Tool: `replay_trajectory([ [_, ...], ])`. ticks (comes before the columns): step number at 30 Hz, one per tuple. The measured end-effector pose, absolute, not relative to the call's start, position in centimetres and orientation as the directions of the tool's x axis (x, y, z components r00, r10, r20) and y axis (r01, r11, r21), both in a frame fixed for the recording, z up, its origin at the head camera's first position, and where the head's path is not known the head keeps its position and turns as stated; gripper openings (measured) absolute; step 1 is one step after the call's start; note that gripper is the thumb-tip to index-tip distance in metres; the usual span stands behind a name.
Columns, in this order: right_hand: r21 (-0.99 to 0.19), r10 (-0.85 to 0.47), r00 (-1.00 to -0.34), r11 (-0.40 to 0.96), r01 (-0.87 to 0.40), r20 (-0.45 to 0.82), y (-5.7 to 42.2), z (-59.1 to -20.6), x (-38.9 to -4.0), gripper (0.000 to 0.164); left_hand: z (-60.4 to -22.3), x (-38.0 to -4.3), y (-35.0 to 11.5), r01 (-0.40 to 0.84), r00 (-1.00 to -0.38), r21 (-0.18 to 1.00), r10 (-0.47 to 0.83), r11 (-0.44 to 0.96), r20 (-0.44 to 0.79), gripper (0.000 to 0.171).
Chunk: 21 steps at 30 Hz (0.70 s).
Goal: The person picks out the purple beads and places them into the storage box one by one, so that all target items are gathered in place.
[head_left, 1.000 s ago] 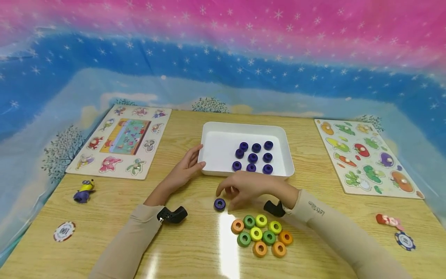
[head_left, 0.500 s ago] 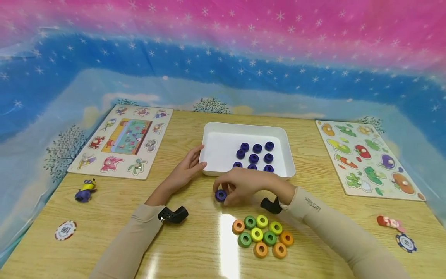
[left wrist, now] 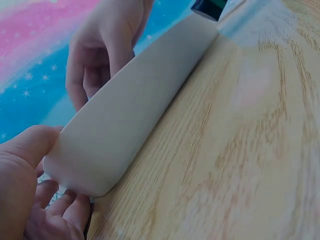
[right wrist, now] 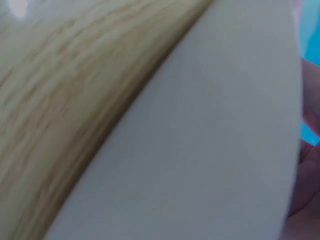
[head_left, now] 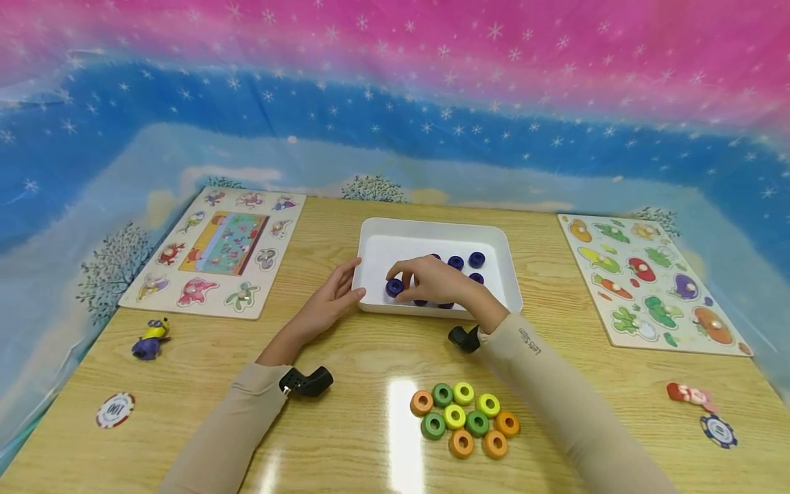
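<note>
My right hand (head_left: 432, 278) reaches over the front wall of a white tray (head_left: 379, 240), pinching a purple ring-shaped bead (head_left: 394, 287) between thumb and fingers at the tray's left part. Several more purple beads (head_left: 455, 263) lie inside, some hidden behind that hand. At the tray's left end, my left hand (head_left: 330, 298) grips the corner, thumb near the front and fingers along the side. The left wrist view shows its thumb (left wrist: 42, 140) at the rim and curled fingers lower down. In the right wrist view the tray wall (right wrist: 200, 140) covers most of the right hand.
Orange, green and yellow beads (head_left: 455, 417) lie grouped in front of the tray. Puzzle boards stand left (head_left: 210, 254) and right (head_left: 654, 285). A minion figure (head_left: 151, 339), a white-and-red chip (head_left: 115, 410), a small red-and-pink figure (head_left: 691, 395) and a blue chip (head_left: 719, 431) lie farther out.
My right hand has pinched the purple bead from the table and carried it forward over the tray's front wall. The left hand stays at the tray's corner.
</note>
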State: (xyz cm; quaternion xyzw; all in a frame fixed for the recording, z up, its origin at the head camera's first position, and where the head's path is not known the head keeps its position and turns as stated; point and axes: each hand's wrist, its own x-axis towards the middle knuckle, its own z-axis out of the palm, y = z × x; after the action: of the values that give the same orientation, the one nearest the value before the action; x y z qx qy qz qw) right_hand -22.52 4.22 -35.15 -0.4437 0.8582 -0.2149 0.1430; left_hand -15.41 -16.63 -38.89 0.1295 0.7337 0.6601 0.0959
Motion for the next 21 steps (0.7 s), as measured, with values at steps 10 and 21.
replay_trajectory([
  [10,-0.392,-0.781,-0.600,0.613,-0.686,-0.171,4.0,-35.6,-22.3,0.035,-41.0,-16.9,-16.5,0.094,-0.934,0.992,0.353,0.087,0.057,0.059],
  [21,-0.368,-0.732,-0.661,0.576,-0.730,0.165,9.3,-30.7,-18.6,0.027,-40.4,-15.2,-17.9,0.112,-0.963,0.972,0.264,0.206,0.055,0.055],
])
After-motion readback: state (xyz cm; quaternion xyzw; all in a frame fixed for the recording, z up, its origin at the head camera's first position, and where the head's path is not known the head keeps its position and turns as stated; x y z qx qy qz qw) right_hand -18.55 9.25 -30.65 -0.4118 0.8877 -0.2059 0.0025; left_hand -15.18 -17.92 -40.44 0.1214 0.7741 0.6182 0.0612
